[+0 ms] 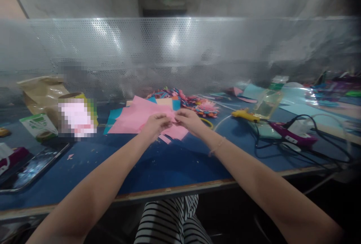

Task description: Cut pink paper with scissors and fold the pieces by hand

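Over a pile of pink paper sheets (pixel 138 112), my left hand (pixel 156 125) and my right hand (pixel 190 120) meet with fingertips pinched. Between them is a small piece of pink paper (pixel 171 115), partly hidden by the fingers and hard to tell from the sheets behind. Pink paper strips (pixel 165 138) lie just below my hands. Blue paper (pixel 111 122) sticks out from under the pile on the left. Behind the pile rests a heap of multicoloured paper flowers (pixel 207 106).
On the blue table (pixel 175 165), a phone (pixel 34 167), a small box (pixel 38 126) and a brown paper bag (pixel 42 95) stand left. To the right are a yellow glue gun (pixel 245 115), a clear bottle (pixel 267 101), a purple power strip (pixel 293 135) and tangled cables. A perforated metal screen (pixel 169 56) rises behind.
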Tool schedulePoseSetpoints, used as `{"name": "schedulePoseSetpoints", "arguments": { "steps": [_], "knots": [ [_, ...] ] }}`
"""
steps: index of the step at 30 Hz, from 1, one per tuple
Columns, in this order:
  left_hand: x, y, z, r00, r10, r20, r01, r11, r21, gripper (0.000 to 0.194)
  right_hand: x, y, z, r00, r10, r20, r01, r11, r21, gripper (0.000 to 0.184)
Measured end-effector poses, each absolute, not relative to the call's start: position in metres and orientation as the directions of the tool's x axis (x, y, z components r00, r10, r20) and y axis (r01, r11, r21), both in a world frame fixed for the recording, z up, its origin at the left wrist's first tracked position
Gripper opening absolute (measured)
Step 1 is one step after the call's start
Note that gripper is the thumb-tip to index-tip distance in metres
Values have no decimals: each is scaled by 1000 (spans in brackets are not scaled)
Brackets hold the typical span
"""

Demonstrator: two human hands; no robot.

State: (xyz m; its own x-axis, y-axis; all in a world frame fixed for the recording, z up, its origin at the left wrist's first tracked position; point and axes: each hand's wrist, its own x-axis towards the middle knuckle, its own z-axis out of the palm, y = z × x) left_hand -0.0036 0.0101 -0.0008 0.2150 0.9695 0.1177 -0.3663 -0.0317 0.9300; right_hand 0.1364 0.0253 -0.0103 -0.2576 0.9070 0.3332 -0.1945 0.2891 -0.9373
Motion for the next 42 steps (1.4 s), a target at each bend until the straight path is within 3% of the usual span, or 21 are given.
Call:
{"name": "schedulePoseSetpoints", "arguments": {
  "steps": [16, 25, 34, 42],
  "knots": [
    [-5, 9, 2, 262, 965, 14, -382, 90, 920, 15, 136, 20, -6, -289, 917, 274, -252, 203, -946, 18],
    [-5, 9, 1, 272, 962, 32, -358, 70, 931, 13, 136, 22, -8, -289, 922, 259, -243, 191, -951, 16],
    [-3, 11, -3, 249, 963, 105, -309, -24, 951, 20, 139, 25, -9, -264, 891, 368, 52, 395, -917, 8],
    [4, 9, -6, 230, 962, 150, -274, -84, 958, 21, 137, 24, -9, -241, 873, 424, 79, 453, -888, 3]
  ]
}}
